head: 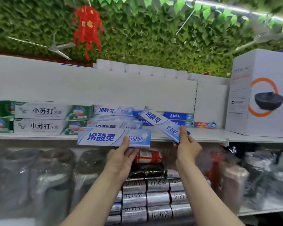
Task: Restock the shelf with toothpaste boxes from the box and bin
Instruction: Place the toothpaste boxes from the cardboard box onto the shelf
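Both hands are raised to the white metal shelf (203, 135), each holding a long pale-blue cardboard toothpaste box with dark blue lettering. The left hand (122, 158) grips the right end of its level toothpaste box (104, 137), thumb across the front and fingers underneath; this box hangs just in front of the shelf edge. The right hand (187, 148) pinches the lower end of a tilted toothpaste box (160, 123), whose far end points up and left over the shelf, above the stacked stock.

On the shelf behind them lies a stack of matching pale-blue boxes (113, 117). To its left sit white-and-green toothpaste boxes (51, 118), two high. To its right are darker blue boxes (178, 119) and a small red toothpaste box (204, 125). A large white carton printed with a black pan (260, 95) stands at the shelf's right end. Below the shelf, plastic-wrapped goods are blurred. Green leaves and a red ornament (87, 28) hang overhead.
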`<action>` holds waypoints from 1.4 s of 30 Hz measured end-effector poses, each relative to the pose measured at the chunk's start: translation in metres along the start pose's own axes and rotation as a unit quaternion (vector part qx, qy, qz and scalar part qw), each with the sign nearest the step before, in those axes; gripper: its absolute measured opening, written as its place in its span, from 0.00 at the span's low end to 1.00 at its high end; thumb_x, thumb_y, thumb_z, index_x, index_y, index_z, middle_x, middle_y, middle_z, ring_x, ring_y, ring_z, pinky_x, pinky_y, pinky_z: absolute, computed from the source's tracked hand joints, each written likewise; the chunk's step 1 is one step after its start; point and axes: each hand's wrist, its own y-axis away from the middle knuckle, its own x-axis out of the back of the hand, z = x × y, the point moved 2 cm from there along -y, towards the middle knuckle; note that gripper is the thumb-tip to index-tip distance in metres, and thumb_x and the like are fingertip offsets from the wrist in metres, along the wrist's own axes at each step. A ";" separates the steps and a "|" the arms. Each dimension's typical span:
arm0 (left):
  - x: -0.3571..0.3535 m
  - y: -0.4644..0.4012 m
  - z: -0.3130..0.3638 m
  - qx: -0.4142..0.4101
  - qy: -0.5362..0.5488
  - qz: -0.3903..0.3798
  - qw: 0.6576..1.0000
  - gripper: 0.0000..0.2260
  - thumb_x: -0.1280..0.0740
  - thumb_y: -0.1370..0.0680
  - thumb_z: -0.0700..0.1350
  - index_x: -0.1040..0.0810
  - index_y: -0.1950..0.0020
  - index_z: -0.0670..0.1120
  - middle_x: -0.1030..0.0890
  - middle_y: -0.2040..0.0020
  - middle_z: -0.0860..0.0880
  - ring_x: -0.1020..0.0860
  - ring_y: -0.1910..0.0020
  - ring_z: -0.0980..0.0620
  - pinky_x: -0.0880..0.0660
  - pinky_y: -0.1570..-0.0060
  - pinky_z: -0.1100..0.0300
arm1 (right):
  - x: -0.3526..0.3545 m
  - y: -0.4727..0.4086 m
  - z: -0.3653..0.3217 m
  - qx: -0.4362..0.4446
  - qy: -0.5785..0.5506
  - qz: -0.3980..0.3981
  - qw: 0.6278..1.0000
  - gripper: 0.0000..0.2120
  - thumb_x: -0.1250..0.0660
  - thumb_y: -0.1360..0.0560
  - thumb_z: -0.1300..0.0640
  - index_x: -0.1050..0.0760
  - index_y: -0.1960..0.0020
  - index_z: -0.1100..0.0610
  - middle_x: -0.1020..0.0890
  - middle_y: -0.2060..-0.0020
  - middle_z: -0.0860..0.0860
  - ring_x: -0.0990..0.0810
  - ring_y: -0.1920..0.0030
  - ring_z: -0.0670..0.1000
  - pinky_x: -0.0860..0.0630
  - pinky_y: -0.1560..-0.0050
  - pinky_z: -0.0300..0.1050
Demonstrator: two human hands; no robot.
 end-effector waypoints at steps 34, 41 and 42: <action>-0.039 -0.046 -0.013 -0.038 -0.031 -0.037 0.998 0.14 0.33 0.20 0.40 0.25 0.34 0.42 0.16 0.46 0.42 0.15 0.53 0.48 0.17 0.53 0.55 | -0.049 -0.004 -0.012 0.006 0.102 -0.338 0.935 0.09 0.24 0.27 0.54 0.18 0.49 0.56 0.13 0.58 0.49 0.16 0.58 0.46 0.21 0.53 0.36; -0.029 -0.046 0.036 -0.145 -0.392 0.068 0.906 0.15 0.32 0.21 0.55 0.25 0.47 0.44 0.19 0.54 0.46 0.18 0.55 0.49 0.19 0.50 0.48 | -0.079 -0.016 -0.017 0.017 -0.004 -0.294 0.955 0.33 0.23 0.31 0.50 0.26 0.31 0.64 0.17 0.45 0.51 0.18 0.48 0.49 0.24 0.37 0.47; -0.024 -0.046 0.045 -0.197 -0.436 0.098 0.872 0.16 0.32 0.21 0.58 0.26 0.47 0.46 0.20 0.54 0.49 0.19 0.54 0.50 0.21 0.49 0.50 | -0.086 -0.016 -0.018 0.017 -0.006 -0.291 0.957 0.32 0.24 0.28 0.51 0.27 0.30 0.65 0.18 0.44 0.52 0.19 0.48 0.48 0.25 0.36 0.46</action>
